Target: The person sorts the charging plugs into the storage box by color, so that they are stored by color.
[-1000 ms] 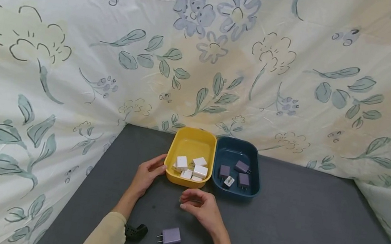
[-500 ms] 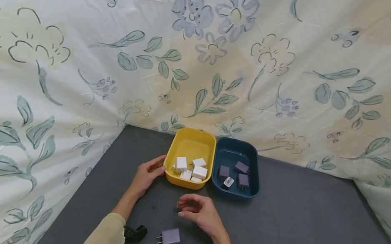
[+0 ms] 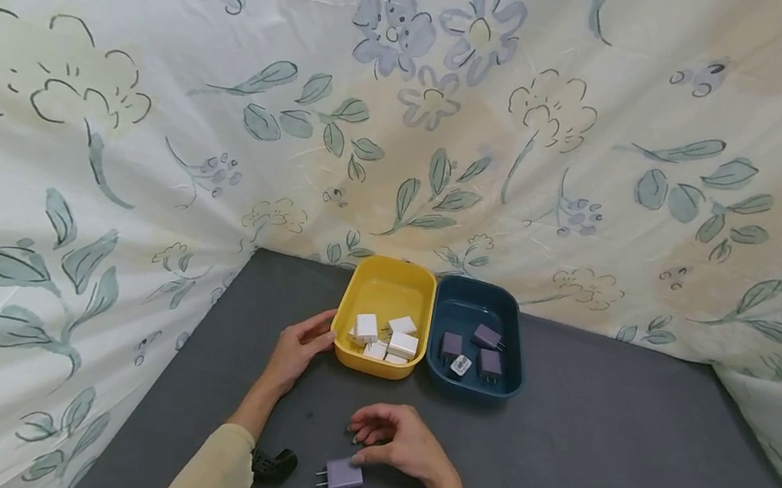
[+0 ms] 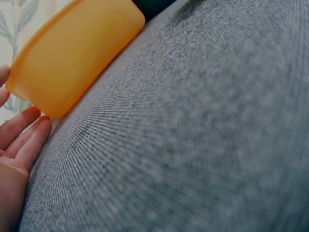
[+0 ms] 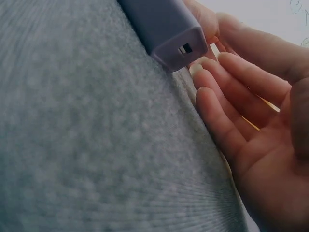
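A purple USB wall charger (image 3: 343, 477) lies on the dark grey table in the head view, its two prongs facing left. Just behind it is my right hand (image 3: 401, 441), fingers loosely bent, with the thumb tip at the charger's back edge. In the right wrist view, the charger (image 5: 169, 36) shows its USB port, and the fingers of my right hand (image 5: 246, 106) are not closed round it. My left hand (image 3: 293, 352) rests its fingertips against the left side of a yellow bin (image 3: 376, 368). The left wrist view shows those fingers (image 4: 31, 137) beside the bin's wall (image 4: 72, 58).
Several white chargers (image 3: 402, 345) lie in the yellow bin. A dark blue bin (image 3: 471, 389) beside it holds three purple chargers (image 3: 490, 364) and a small black-and-white piece (image 3: 460, 365). A flowered cloth (image 3: 411, 112) hangs behind the table.
My right hand has come down from near the yellow bin's front to the purple charger on the table. My left hand stays at the yellow bin.
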